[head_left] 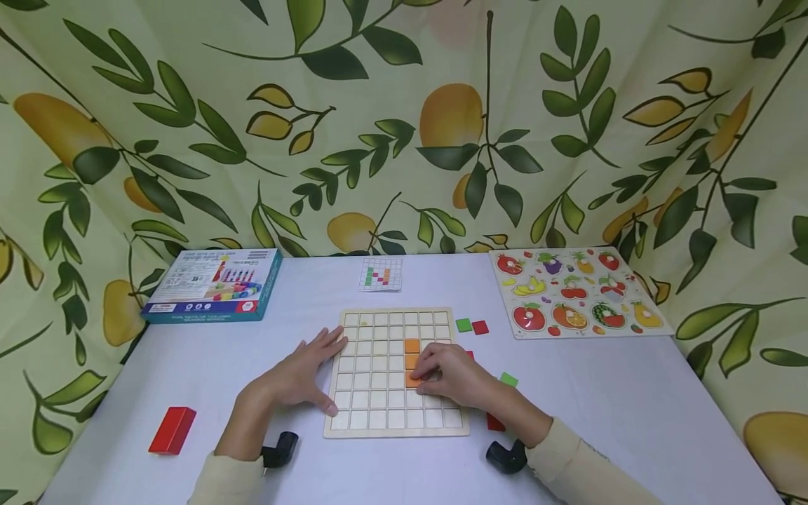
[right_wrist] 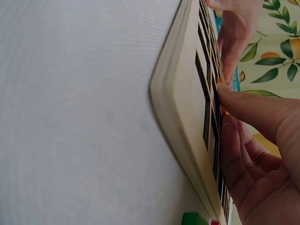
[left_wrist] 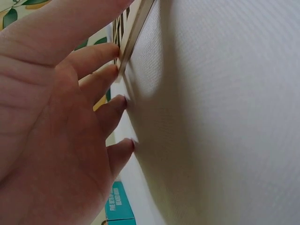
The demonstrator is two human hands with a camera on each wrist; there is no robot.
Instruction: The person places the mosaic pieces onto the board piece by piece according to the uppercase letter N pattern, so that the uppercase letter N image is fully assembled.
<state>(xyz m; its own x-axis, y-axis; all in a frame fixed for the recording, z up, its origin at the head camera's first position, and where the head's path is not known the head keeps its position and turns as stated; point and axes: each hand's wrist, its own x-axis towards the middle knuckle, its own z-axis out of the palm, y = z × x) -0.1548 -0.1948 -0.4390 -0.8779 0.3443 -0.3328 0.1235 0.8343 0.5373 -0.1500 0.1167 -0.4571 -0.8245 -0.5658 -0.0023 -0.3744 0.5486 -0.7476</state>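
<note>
A wooden grid board (head_left: 396, 433) lies on the white table, with a column of orange tiles in its squares, right of the middle. My right hand (head_left: 457, 375) pinches the lowest orange tile (head_left: 409, 380) between thumb and fingers, down at its square. In the right wrist view a sliver of the orange tile (right_wrist: 224, 111) shows between the thumb and fingertip; the rest is hidden. My left hand (head_left: 293, 372) is spread along the board's left side, fingertips at the upper edge and thumb near the lower corner. The left wrist view shows its fingers (left_wrist: 96, 58) straight against the board's edge.
Loose green (head_left: 463, 325) and red tiles (head_left: 480, 327) lie right of the board, some partly behind my right arm. A coloured pattern card (head_left: 380, 275) lies behind it. Around stand a teal box (head_left: 214, 284), a fruit puzzle board (head_left: 581, 298) and a red block (head_left: 172, 431).
</note>
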